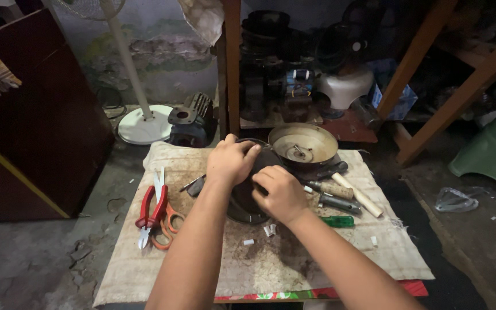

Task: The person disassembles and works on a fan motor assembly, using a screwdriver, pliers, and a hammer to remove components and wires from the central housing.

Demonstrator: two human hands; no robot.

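Both hands are clamped on a dark, round metal motor housing [247, 195] that sits at the centre of the low counter [144, 270], which is covered by a stained, worn beige cloth [271, 264]. The left hand [231, 161] grips the housing's upper rim at about eleven o'clock with fingers curled over the edge, and the right hand [282, 192] presses on it at about three o'clock, fingertips bent inward as if pinching something small; what lies under those fingertips is hidden. At one o'clock from the housing, touching or just beside it, stands a round tan metal cover with a hub in its middle [302, 143]. At three o'clock lie a wooden-handled tool [358, 195], a cloth-wrapped handle [331, 188] and a green-handled screwdriver [337, 221], close together. At nine o'clock, well apart from the hands, rest red-handled pliers [150, 206] across orange-handled scissors [167, 227]. Small white scraps [268, 230] lie at six o'clock, just below the right hand. As a judgement: the housing looks tilted and held up only by the two grips, so a slip of either hand could let it roll or drop onto the cloth and knock the tan cover; the hidden small part could spring loose and be lost among the scraps; and the forearms pass near the loose tools, which a careless sweep could push off the counter's edge.
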